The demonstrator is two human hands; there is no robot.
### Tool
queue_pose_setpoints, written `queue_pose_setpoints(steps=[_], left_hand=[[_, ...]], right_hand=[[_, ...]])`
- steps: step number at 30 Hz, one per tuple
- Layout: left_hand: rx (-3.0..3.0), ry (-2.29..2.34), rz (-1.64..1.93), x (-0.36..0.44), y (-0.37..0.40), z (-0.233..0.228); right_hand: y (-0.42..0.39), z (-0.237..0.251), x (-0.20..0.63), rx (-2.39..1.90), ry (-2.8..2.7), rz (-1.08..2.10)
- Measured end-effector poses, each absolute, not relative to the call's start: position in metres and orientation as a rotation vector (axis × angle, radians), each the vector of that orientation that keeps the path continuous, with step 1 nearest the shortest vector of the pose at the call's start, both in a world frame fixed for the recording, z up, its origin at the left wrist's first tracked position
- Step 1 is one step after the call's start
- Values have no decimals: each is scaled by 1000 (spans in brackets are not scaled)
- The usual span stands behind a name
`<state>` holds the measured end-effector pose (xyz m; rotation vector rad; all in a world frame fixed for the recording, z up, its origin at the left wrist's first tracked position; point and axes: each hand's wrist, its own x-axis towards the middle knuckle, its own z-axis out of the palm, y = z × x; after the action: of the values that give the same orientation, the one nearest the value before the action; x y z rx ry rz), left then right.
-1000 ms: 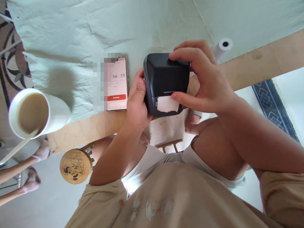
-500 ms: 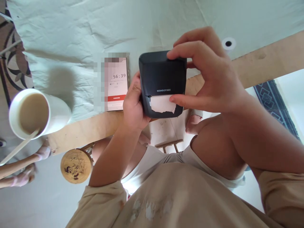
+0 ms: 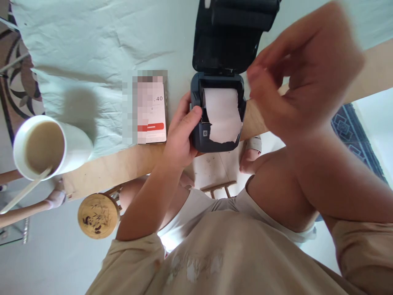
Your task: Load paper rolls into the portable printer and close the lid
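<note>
My left hand (image 3: pixel 182 137) grips a black label printer (image 3: pixel 222 147) from its left side, with the thumb on the rim. The printer's lid (image 3: pixel 225 45) is swung up and back from its hinge, showing the dark inside. A roll of white paper (image 3: pixel 223 110) sits in the well, its torn end hanging over the front edge. To the right of the printer, my right hand (image 3: pixel 302 78) is raised beside the lid. Motion blurs it, its fingers are bent, and whether they touch the lid or hold anything cannot be made out.
A phone (image 3: pixel 153 116), partly pixelated, lies on the pale green cloth (image 3: pixel 123 32) left of the printer. Further left stands a white cup (image 3: pixel 72 143) of brown liquid with a stirring stick. Below the table edge is a round wooden stool (image 3: pixel 98 216). Another person's foot (image 3: pixel 57 194) shows at left.
The printer's lid has gone from closed to swung up, exposing the paper roll. My right hand has come off the printer's front and moved right, covering the small white roll seen before.
</note>
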<state>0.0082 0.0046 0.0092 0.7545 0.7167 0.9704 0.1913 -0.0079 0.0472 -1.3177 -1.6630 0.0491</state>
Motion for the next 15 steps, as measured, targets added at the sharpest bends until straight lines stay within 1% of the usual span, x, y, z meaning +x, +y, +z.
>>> queue_pose_setpoints(steps=[3, 7, 10, 13, 15], left_hand=[[791, 677, 975, 10, 3, 11], [834, 629, 975, 11, 2, 10], [874, 609, 956, 10, 3, 8], [862, 622, 980, 9, 3, 6], [806, 661, 995, 10, 3, 6]], right_hand=[[-13, 53, 187, -1586, -2020, -28], [-20, 64, 185, -1838, -2258, 42], [-19, 63, 193, -1798, -2292, 220], [-15, 52, 206, -1643, -2143, 367], [-11, 42, 216, -1576, -2020, 407]])
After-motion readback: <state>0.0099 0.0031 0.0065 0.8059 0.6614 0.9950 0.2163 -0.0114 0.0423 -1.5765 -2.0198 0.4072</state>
